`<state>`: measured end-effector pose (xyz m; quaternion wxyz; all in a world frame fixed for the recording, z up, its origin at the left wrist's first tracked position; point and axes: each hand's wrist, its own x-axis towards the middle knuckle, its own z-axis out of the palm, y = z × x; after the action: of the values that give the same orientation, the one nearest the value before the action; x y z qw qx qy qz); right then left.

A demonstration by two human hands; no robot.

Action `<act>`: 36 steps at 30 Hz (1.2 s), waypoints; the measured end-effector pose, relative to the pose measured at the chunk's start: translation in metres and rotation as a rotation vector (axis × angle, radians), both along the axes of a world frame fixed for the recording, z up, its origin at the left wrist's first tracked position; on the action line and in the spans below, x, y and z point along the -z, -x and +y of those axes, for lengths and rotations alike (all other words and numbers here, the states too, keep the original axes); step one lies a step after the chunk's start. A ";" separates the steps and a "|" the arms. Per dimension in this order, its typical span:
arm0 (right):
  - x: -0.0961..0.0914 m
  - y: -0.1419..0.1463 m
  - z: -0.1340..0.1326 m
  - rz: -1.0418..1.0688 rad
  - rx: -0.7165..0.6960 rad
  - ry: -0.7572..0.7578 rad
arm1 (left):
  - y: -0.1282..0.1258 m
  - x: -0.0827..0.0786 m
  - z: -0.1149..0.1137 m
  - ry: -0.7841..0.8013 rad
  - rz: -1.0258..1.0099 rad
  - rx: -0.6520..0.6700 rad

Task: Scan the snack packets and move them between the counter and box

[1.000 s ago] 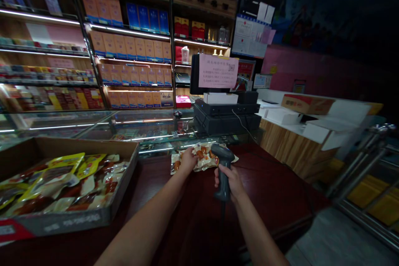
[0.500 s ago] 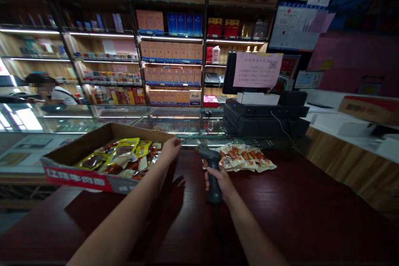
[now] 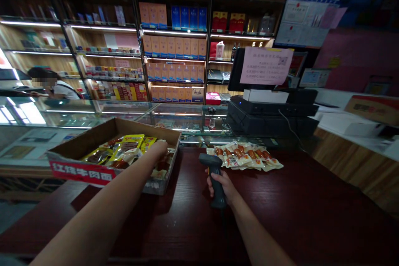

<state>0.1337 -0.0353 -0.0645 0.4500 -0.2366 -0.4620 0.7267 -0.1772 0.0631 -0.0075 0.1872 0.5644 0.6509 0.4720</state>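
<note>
My left hand [image 3: 158, 149] reaches into a shallow cardboard box [image 3: 102, 131] of yellow and white snack packets [image 3: 126, 149] on the dark red counter [image 3: 280, 208]. Its fingers point down among the packets and are hidden from me. My right hand [image 3: 222, 183] is closed round the grip of a dark handheld barcode scanner [image 3: 213, 178], held upright above the counter. A flat pile of sausage snack packets [image 3: 246, 154] lies on the counter just beyond and right of the scanner.
A black till with a screen and a pink paper notice [image 3: 264, 65] stands behind the pile. Glass display cases [image 3: 131, 114] and lit shelves of boxed goods [image 3: 174, 48] run behind the counter. A person [image 3: 50, 85] stands at far left.
My left hand let go of the sausage packets, swung left and went down into the cardboard box. My view turned left. The scanner stayed in my right hand.
</note>
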 end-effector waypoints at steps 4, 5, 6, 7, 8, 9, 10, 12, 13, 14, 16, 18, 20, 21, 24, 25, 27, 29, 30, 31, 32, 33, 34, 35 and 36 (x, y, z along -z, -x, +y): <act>0.001 0.000 -0.001 0.001 0.001 0.006 | 0.005 -0.020 0.003 0.050 0.099 -0.080; 0.001 0.000 -0.001 0.000 -0.001 0.005 | 0.005 -0.027 0.003 0.019 0.109 -0.111; 0.000 0.000 -0.001 0.000 -0.003 0.003 | 0.004 -0.034 0.002 -0.023 0.098 -0.134; 0.000 0.001 -0.001 0.000 -0.006 0.001 | 0.002 -0.040 0.000 -0.068 0.050 -0.143; -0.001 0.001 -0.001 0.002 -0.007 0.000 | -0.002 -0.046 -0.002 -0.110 -0.044 -0.125; -0.002 0.001 -0.002 0.005 -0.008 -0.001 | -0.007 -0.050 -0.006 -0.141 -0.179 -0.083; -0.003 0.001 -0.002 0.009 -0.007 -0.002 | -0.013 -0.053 -0.010 -0.160 -0.340 -0.025; -0.004 0.001 -0.002 0.020 -0.009 -0.005 | -0.029 -0.056 -0.020 -0.159 -0.674 0.099; -0.005 0.000 -0.002 0.028 -0.011 -0.008 | -0.038 -0.055 -0.025 -0.141 -0.809 0.153; -0.005 0.000 -0.003 0.038 -0.014 -0.011 | -0.047 -0.053 -0.031 -0.115 -0.913 0.200; -0.006 -0.001 -0.003 0.061 -0.019 -0.016 | -0.065 -0.046 -0.044 -0.050 -1.049 0.278; -0.007 -0.002 -0.003 0.090 -0.017 -0.018 | -0.083 -0.034 -0.056 0.035 -1.136 0.336; -0.006 -0.003 -0.003 0.122 -0.008 -0.017 | -0.099 -0.019 -0.067 0.128 -1.193 0.361; -0.006 -0.004 -0.003 0.138 0.001 -0.015 | -0.107 -0.011 -0.072 0.148 -1.204 0.367; -0.004 -0.006 -0.001 0.171 0.020 -0.016 | -0.126 0.013 -0.080 0.124 -1.206 0.377; -0.003 -0.006 0.000 0.177 0.020 -0.019 | -0.131 0.021 -0.080 0.117 -1.212 0.366; -0.002 -0.006 0.002 0.189 0.011 -0.025 | -0.136 0.035 -0.080 0.158 -1.243 0.326; -0.002 -0.006 0.002 0.202 0.003 -0.025 | -0.137 0.048 -0.077 0.244 -1.317 0.325; -0.002 -0.006 0.002 0.207 -0.001 -0.025 | -0.135 0.054 -0.076 0.284 -1.377 0.357; -0.002 -0.005 0.002 0.208 -0.006 -0.025 | -0.132 0.059 -0.075 0.314 -1.452 0.409; -0.003 -0.005 0.001 0.206 -0.014 -0.026 | -0.129 0.063 -0.075 0.331 -1.535 0.472; -0.003 -0.004 0.000 0.202 -0.025 -0.028 | -0.126 0.066 -0.075 0.342 -1.615 0.533; -0.004 -0.004 0.000 0.196 -0.038 -0.029 | -0.123 0.069 -0.075 0.348 -1.683 0.586; -0.004 -0.003 -0.001 0.187 -0.052 -0.029 | -0.121 0.072 -0.076 0.352 -1.737 0.628; -0.005 -0.003 -0.002 0.176 -0.067 -0.029 | -0.119 0.073 -0.077 0.349 -1.780 0.656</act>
<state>0.1364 -0.0376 -0.0600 0.4673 -0.1499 -0.4388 0.7527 -0.0584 -0.0139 -0.0810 0.8161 0.1179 0.1415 0.5477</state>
